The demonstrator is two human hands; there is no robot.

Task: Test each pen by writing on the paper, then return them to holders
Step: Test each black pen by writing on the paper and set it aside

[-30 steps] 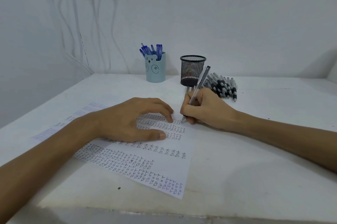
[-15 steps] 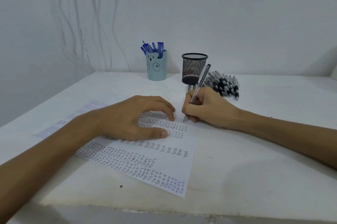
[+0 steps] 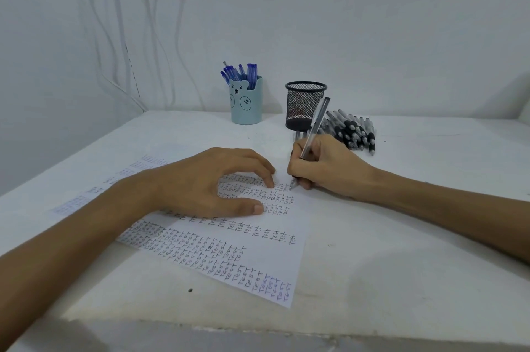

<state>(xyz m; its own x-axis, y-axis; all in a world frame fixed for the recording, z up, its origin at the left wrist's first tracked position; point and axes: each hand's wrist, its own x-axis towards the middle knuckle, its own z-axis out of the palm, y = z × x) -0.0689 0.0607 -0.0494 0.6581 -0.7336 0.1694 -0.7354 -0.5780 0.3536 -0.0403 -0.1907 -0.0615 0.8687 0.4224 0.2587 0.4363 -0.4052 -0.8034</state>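
The right hand [image 3: 324, 168] pinches a grey pen [image 3: 314, 128] in a writing grip. Its tip is down on the paper [image 3: 258, 251] at the end of a row of small "test" words, so this pen looks mid-trial. The left hand [image 3: 206, 182] lies spread over the sheet, thumb and fingertips pressing it, likely so it won't slide under the strokes. The paper sits askew on the white surface [image 3: 401, 265], angled, I'd guess, to suit the writing arm. At the back a bear cup [image 3: 246, 106] holds blue pens [image 3: 239, 72]. No pens rise from the mesh cup [image 3: 304, 105] beside it, and a heap [image 3: 352, 131] of black-grip pens lies just right of that, probably awaiting their turn.
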